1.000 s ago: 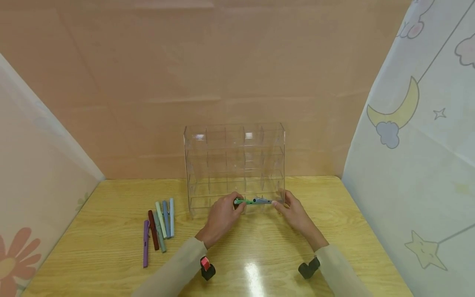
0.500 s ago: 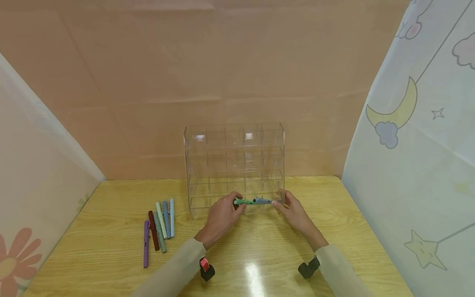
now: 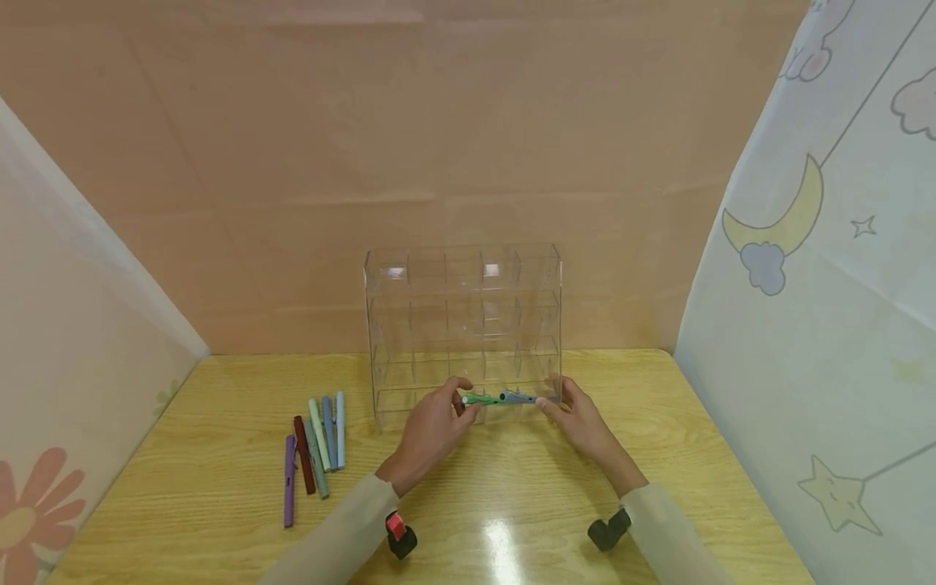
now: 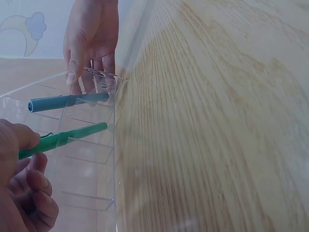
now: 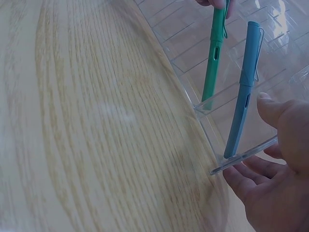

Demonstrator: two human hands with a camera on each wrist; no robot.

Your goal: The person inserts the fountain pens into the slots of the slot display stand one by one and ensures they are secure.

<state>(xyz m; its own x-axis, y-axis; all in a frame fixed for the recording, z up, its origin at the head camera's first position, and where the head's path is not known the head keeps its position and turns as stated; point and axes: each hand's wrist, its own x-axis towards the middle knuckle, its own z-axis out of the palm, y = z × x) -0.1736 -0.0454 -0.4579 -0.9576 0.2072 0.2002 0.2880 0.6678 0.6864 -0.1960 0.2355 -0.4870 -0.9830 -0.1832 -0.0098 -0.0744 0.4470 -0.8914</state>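
One green pen [image 5: 213, 55] pinched in left hand [image 3: 433, 422], right hand [image 3: 582, 422] curled round right edge of clear rack [image 3: 464, 340], blue pen [image 5: 244, 84] just inside, far edge of table [image 3: 504, 479] behind.

No legible text, labels or numbers.

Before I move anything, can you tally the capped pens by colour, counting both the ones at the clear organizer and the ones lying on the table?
Purple: 1, purple pen
Dark red: 1, dark red pen
Green: 3, bright green pen, pale green pen, grey-green pen
Blue: 3, teal-blue pen, mid-blue pen, light blue pen
Total: 8
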